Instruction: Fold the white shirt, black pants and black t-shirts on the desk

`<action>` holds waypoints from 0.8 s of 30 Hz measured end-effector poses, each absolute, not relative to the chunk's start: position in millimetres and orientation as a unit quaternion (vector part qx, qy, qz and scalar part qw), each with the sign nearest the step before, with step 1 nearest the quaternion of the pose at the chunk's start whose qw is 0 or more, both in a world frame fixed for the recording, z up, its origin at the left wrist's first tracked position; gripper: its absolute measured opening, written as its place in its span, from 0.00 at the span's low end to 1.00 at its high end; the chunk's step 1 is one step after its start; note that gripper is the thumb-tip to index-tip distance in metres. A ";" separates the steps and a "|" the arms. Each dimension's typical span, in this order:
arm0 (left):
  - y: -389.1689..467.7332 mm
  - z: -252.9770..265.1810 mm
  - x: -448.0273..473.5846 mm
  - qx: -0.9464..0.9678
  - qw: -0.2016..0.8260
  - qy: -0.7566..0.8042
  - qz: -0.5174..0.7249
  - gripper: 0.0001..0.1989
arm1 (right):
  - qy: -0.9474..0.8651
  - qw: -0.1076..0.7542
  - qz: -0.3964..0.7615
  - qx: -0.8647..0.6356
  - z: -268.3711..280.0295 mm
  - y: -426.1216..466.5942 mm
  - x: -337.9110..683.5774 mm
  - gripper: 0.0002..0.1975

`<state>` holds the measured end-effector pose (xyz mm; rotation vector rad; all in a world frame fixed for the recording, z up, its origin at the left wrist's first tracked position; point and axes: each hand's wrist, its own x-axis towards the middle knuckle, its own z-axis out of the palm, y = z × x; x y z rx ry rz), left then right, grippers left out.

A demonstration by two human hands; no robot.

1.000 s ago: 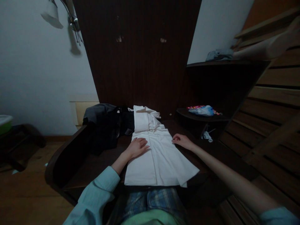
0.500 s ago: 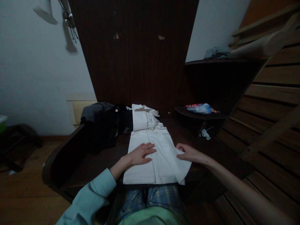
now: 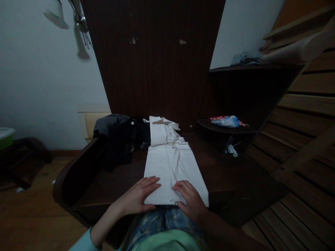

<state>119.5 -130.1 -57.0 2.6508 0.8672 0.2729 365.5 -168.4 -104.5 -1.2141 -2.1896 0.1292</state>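
A white garment (image 3: 162,164) lies lengthwise on a dark wooden bench, its far end folded over and bunched. My left hand (image 3: 142,195) rests on the near left corner with fingers stretched out, the thumb down by the near edge. On the near right part, my right hand (image 3: 192,202) touches the cloth with bent fingers; its thumb is apart from them, and a small wrinkle of cloth shows between. Black and dark grey clothes (image 3: 115,139) lie to the left of the garment.
The dark bench (image 3: 110,186) has a curved left armrest (image 3: 61,181). A tall dark panel (image 3: 157,69) stands behind. At right, a low corner shelf (image 3: 227,130) holds a plastic bag (image 3: 226,121); wooden slats (image 3: 306,111) rise beyond. A wall lamp (image 3: 56,14) hangs upper left.
My right hand has let go of the garment's right edge and moved left and nearer. My left hand has slid down toward the near left corner. The right side now lies flatter.
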 end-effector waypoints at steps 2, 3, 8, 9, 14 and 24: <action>-136.3 -62.1 109.7 0.924 0.163 0.326 0.111 0.28 | -0.835 0.313 0.015 -0.453 -114.9 -170.5 370.7 0.25; -138.8 -63.9 106.7 0.921 0.162 0.334 0.122 0.25 | -0.839 0.311 0.004 -0.447 -118.7 -170.8 373.7 0.27; -144.3 -65.6 104.7 0.913 0.168 0.338 0.157 0.18 | -0.866 0.285 -0.009 -0.410 -123.5 -168.3 386.1 0.27; -144.2 -65.5 105.2 0.913 0.169 0.337 0.158 0.17 | -0.869 0.281 -0.009 -0.406 -123.1 -167.7 387.7 0.27; -142.7 -66.4 104.1 0.911 0.179 0.336 0.158 0.17 | -0.870 0.290 -0.035 -0.396 -129.0 -168.7 396.3 0.29; -150.0 -50.8 142.4 0.917 0.167 0.325 0.163 0.25 | -0.843 0.311 -0.113 -0.424 -140.8 -180.5 415.7 0.29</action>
